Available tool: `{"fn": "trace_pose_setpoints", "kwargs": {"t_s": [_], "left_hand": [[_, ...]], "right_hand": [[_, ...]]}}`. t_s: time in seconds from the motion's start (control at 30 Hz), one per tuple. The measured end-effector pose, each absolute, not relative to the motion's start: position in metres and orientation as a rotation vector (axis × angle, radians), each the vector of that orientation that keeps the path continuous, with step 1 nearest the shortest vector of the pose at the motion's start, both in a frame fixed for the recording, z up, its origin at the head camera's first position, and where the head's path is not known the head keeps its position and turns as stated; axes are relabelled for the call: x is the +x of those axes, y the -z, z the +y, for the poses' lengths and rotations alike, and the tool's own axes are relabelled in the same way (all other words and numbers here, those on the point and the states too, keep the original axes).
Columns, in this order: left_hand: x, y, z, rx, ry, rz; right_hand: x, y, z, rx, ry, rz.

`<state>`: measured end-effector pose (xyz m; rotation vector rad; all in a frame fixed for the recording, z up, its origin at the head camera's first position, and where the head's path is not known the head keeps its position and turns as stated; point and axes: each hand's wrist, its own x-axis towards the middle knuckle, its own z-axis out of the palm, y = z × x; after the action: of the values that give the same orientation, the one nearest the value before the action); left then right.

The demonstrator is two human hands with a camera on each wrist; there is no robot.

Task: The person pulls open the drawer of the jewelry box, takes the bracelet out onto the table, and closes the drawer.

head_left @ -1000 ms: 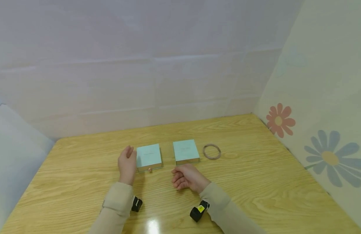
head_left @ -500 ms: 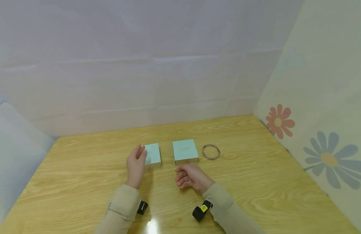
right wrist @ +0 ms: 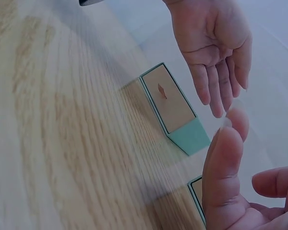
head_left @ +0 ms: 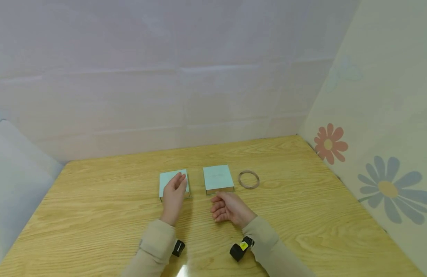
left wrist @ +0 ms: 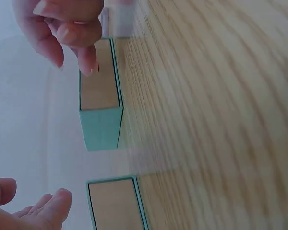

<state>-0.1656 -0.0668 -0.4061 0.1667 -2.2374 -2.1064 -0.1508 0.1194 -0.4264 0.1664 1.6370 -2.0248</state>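
Two pale teal drawer boxes with tan fronts lie side by side on the table. Above the left box (head_left: 167, 178) hovers my left hand (head_left: 173, 198), fingers fairly straight and holding nothing. A small ribbon tab (right wrist: 162, 91) sticks out of that box's front in the right wrist view. My right hand (head_left: 232, 209) is just before the front of the right box (head_left: 218, 177), its fingers loosely bent around nothing; whether a fingertip touches the box I cannot tell. To the right of both boxes a brownish bangle (head_left: 249, 187) lies flat.
The wood-grain table (head_left: 303, 215) carries all of this. A pale cloth wall (head_left: 185, 96) rises behind its back edge, and a flowered panel (head_left: 389, 127) borders the right side. Black straps with small devices (head_left: 238, 251) sit at both wrists.
My left hand has moved rightwards, from beside the left box to over it. The right hand has shifted slightly right. Both boxes and the bangle stay in place.
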Motion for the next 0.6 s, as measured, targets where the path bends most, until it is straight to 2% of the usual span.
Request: {"fn": "trace_pose_setpoints", "kwargs": {"t_s": [0.6], "left_hand": [[-0.171,0.416,-0.043,0.11,2.077,-2.31]], "right_hand": [[-0.152,0.43,0.13,0.217,2.078,1.601]]}}
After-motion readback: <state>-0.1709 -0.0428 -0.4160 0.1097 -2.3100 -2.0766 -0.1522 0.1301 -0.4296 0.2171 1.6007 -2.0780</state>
